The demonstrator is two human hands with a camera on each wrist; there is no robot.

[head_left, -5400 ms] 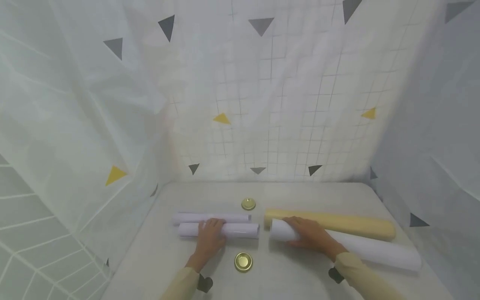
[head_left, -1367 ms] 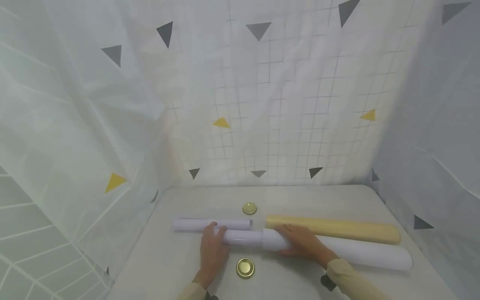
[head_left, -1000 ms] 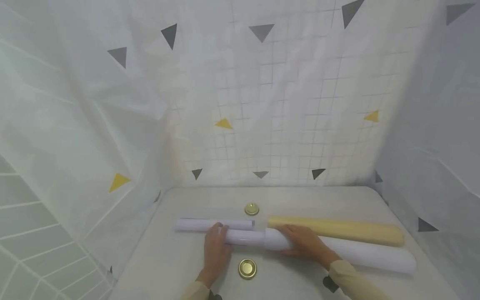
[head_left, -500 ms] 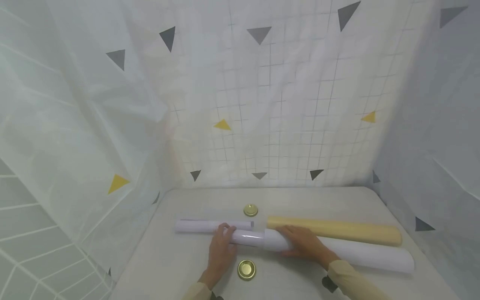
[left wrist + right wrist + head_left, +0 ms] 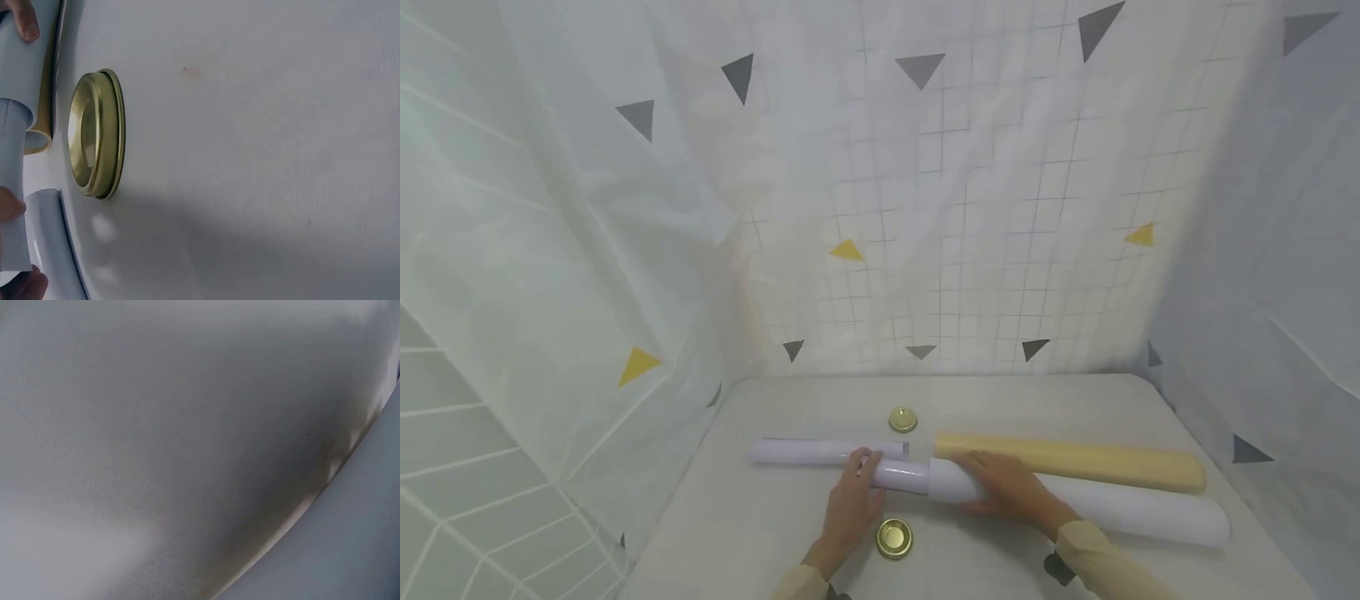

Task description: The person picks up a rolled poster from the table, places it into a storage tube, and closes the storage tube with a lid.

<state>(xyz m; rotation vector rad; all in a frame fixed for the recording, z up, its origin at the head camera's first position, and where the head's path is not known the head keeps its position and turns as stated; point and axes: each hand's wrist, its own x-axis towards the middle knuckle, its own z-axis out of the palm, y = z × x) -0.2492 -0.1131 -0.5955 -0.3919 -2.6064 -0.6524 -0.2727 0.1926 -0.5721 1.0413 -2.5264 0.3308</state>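
Note:
My left hand (image 5: 852, 504) grips a narrow white paper roll (image 5: 901, 476) near its left end. Fingers (image 5: 9, 206) and a fingertip of that hand show around the roll in the left wrist view. The roll's right part sits inside the mouth of a wider white paper roll (image 5: 1135, 508), hidden from there on. Near that mouth, my right hand (image 5: 1011, 483) holds the wider roll from above. Behind it lies a yellow paper roll (image 5: 1075, 460). A second narrow white roll (image 5: 812, 451) lies just beyond my left hand.
One gold jar lid (image 5: 903, 419) lies behind the rolls, another gold lid (image 5: 894, 538) in front of them, between my forearms. The white table (image 5: 760, 533) is walled by patterned white sheeting (image 5: 985, 208). The right wrist view shows mostly white surface.
The narrow roll, earlier lying apart from the wider one, has slid rightward into its mouth. My left hand travels right with it, leaving less roll exposed; the right hand stays almost still.

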